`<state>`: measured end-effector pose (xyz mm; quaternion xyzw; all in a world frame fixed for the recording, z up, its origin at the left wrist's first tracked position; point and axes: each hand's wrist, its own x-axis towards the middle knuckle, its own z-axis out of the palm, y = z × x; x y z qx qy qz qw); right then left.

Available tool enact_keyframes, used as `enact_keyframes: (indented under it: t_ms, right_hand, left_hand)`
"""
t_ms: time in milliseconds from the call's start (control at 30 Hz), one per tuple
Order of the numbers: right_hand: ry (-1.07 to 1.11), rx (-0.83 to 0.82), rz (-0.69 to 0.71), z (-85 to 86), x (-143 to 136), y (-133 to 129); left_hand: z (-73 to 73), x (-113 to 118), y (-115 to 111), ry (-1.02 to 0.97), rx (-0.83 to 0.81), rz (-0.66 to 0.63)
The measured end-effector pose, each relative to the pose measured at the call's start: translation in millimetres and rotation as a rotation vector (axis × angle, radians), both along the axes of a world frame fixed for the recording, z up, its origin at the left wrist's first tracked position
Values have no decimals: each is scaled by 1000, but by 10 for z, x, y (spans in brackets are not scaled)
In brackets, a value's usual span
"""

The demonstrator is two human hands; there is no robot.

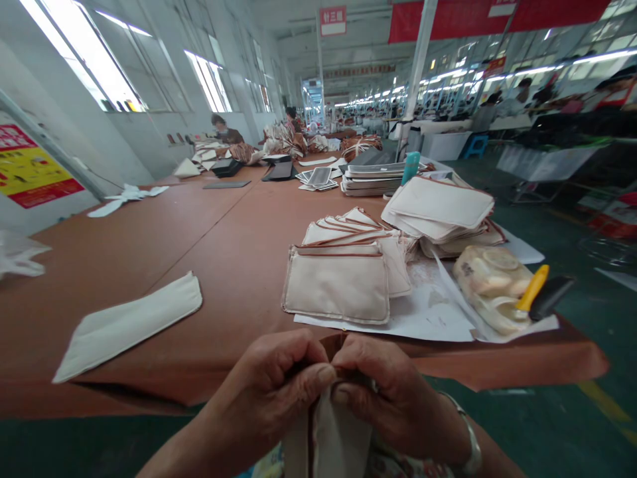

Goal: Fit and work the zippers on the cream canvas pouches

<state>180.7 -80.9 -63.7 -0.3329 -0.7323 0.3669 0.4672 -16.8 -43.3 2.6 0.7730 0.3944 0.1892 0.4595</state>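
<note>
At the table's front edge, my left hand (286, 378) and my right hand (383, 385) pinch the top of a cream fabric piece with brown edging (341, 431). Thumbs and fingertips nearly meet there, and the piece hangs below them, its lower part cut off by the frame. A bracelet circles my right wrist. Just beyond my hands lies a stitched cream panel with brown trim (336, 285), on top of several similar panels (348, 229). A pale folded panel (132, 325) lies alone on the left.
A taller stack of cream panels (440, 206) sits to the right, near a plastic container (490, 279) with a yellow-handled tool (532, 289). White paper (432, 315) lies under them. Grey panels (371, 179) are piled farther back on the brown table (223, 239). A person (226, 129) works at the far end.
</note>
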Motion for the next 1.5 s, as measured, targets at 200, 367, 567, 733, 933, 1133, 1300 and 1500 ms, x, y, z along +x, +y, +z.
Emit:
enact_keyframes:
  t_ms: [200,367,567,733,933,1133,1300,1500]
  right_hand:
    - [23,-135,-39,-12,48,-31]
    - [6,-226,-47,-117,123,-76]
    - [39,-265,-42,-126,151,-104]
    - [73,-335,-42,-134,146,-126]
    - [87,-385,-65,-158,145,-127]
    - [178,-459,-54,-196,150,-114]
    - [297,-553,-13,-222,130,-81]
    - [403,-646,95,-167,150,-25]
  left_hand:
    - [-52,45,67,-35,-144,-49]
    - [-132,-64,151,11,-239,-58]
    - [-102,-41,168,57,-310,-59]
    - [-76,17,103,12,-453,-63]
    - [-84,122,85,37,-484,-60]
    - [-105,132,100,-41,-519,-101]
    - [-127,120,166,-9,-425,-75]
    - [-156,158,189,-72,-558,-92]
